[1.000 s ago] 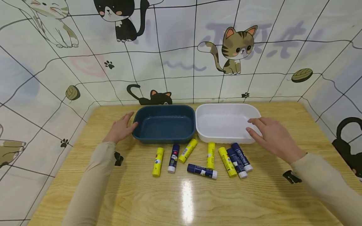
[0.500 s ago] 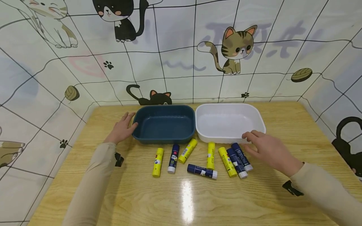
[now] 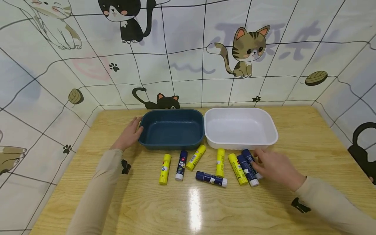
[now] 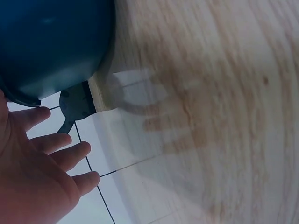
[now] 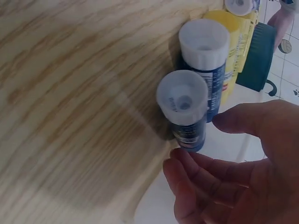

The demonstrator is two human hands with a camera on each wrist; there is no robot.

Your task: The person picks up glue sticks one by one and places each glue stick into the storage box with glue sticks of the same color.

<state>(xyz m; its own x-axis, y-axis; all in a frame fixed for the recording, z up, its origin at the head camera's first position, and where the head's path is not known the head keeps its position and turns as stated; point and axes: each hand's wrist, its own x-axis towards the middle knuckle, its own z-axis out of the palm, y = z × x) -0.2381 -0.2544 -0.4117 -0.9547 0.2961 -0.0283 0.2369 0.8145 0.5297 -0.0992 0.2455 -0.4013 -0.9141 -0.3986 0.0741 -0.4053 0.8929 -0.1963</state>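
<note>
At the left end of the dark teal tray [image 3: 171,143], my left hand [image 3: 127,134] rests with its thumb at the rim and fingers along the outer side. In the left wrist view that hand [image 4: 42,163] shows its fingers spread. My right hand [image 3: 279,166] is at the rightmost blue glue stick [image 3: 248,156], which its thumb partly covers in the head view. In the right wrist view, thumb and fingertips stand on either side of that white-ended glue stick [image 5: 189,130], with a gap at the thumb. Beside it lie another blue glue stick [image 3: 246,168] and a yellow one [image 3: 237,168].
A white tray [image 3: 242,143] adjoins the teal one. In front lie more glue sticks: a yellow one [image 3: 165,169], a blue one [image 3: 181,164], a tilted yellow one [image 3: 196,158], another yellow one [image 3: 220,162] and a sideways blue one [image 3: 211,179]. A cat-print backdrop [image 3: 188,65] borders the wooden table [image 3: 164,209].
My right hand has moved from the white tray's right rim down toward me, to the rightmost blue glue stick. My left hand has stayed at the teal tray.
</note>
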